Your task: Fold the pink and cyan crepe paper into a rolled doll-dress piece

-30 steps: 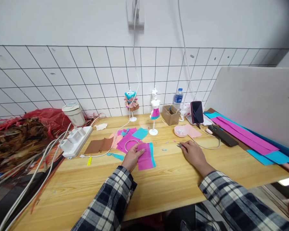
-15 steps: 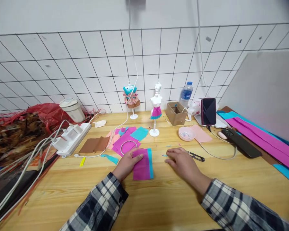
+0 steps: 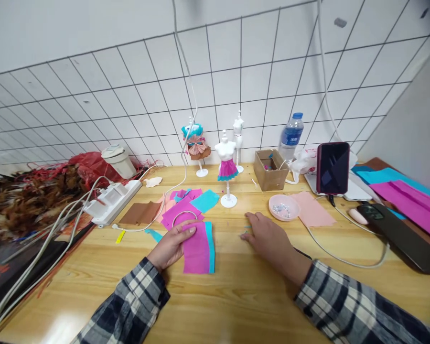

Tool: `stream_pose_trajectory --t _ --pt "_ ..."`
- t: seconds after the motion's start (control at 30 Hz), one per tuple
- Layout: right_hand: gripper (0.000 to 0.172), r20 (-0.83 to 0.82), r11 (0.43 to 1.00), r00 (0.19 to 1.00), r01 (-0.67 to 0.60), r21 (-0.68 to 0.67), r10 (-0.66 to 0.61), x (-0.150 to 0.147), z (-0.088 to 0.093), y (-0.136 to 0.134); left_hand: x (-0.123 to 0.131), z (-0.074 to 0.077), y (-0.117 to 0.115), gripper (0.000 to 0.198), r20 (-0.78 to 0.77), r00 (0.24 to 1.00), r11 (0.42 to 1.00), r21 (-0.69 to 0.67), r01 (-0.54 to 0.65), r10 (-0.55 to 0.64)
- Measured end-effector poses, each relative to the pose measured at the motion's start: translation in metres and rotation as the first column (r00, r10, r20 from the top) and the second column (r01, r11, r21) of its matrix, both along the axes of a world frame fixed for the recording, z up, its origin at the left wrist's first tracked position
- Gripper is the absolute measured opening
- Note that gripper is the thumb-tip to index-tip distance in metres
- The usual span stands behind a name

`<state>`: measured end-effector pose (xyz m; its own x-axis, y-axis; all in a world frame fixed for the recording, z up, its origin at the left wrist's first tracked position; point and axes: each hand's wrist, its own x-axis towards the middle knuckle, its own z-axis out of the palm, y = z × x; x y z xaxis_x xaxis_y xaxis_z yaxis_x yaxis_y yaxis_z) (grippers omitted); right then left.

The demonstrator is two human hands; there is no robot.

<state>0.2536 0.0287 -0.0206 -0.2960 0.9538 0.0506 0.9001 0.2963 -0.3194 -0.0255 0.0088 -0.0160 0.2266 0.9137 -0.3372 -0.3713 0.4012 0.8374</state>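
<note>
My left hand [image 3: 169, 247] lies flat on the left edge of a magenta paper piece with a cyan strip [image 3: 198, 247], thumb on top, pressing it to the wooden table [image 3: 236, 296]. My right hand [image 3: 268, 239] rests open on the table just right of that piece. Its fingertips are beside tiny cyan scraps [image 3: 247, 227]. A dark tip of small scissors [image 3: 303, 253] shows by my right wrist. Behind the paper stand a white doll mannequin in a magenta skirt [image 3: 227, 167] and a loose pile of magenta and cyan sheets [image 3: 186, 205] with a wire ring.
A pink dish of beads [image 3: 284, 207], a cardboard box [image 3: 271, 169], a water bottle [image 3: 291, 135] and a propped phone [image 3: 332, 167] stand at the back right. A power strip [image 3: 110, 202] with cables and a red bag of brown material sit on the left. Crepe paper strips [image 3: 408, 191] lie far right.
My right hand has let go of the small scissors and moved left toward the magenta piece. My left hand stays on the paper. The view has tilted and shifted right.
</note>
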Motion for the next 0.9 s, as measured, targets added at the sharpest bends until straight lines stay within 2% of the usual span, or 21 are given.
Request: stream_pose_trajectory --t 0.1,0.17,0.3,0.43,0.5,0.57,0.67,0.73,0.8,0.9 --pt "0.022 -0.021 0.999 0.999 -0.034 0.004 0.034 0.009 -0.003 0.007 -0.002 0.001 0.005 0.032 0.026 1.0 1.0 -0.031 0.003 -0.003" --pt "0.016 -0.02 0.999 0.999 -0.049 0.015 0.05 0.011 -0.005 0.009 -0.003 0.002 0.008 0.033 0.046 0.999 0.999 -0.036 0.004 -0.002" --pt "0.018 0.033 0.994 0.994 -0.109 0.019 0.109 0.008 -0.008 0.01 -0.003 0.002 0.007 0.037 0.042 0.999 1.0 -0.027 0.006 -0.005" --pt "0.021 0.041 0.978 0.979 -0.203 0.047 0.202 -0.004 -0.001 0.015 0.002 0.0 0.003 0.038 -0.048 0.999 0.999 -0.037 -0.017 0.015" --pt "0.02 0.031 0.956 0.959 -0.283 0.078 0.282 -0.013 0.006 0.021 0.008 0.0 0.006 0.033 -0.114 0.99 0.996 0.042 -0.073 0.078" --pt "0.02 0.027 0.951 0.954 -0.298 0.08 0.297 -0.023 0.011 0.029 0.016 0.0 0.013 0.029 -0.183 0.967 0.967 0.214 -0.138 0.179" --pt "0.017 0.032 0.963 0.966 -0.258 0.073 0.256 -0.033 0.014 0.041 0.027 0.0 0.025 0.03 -0.297 0.914 0.888 0.443 -0.124 0.276" --pt "0.021 0.04 0.966 0.967 -0.253 0.061 0.251 -0.037 0.013 0.047 0.029 -0.003 0.031 0.032 -0.308 0.855 0.813 0.547 -0.2 0.417" --pt "0.017 0.052 0.964 0.964 -0.262 0.039 0.26 -0.04 0.011 0.05 0.026 -0.009 0.031 0.033 -0.279 0.814 0.757 0.595 -0.27 0.51" --pt "0.017 0.069 0.964 0.962 -0.266 0.02 0.264 -0.046 0.007 0.048 0.018 -0.013 0.024 0.029 -0.254 0.811 0.74 0.606 -0.292 0.527"
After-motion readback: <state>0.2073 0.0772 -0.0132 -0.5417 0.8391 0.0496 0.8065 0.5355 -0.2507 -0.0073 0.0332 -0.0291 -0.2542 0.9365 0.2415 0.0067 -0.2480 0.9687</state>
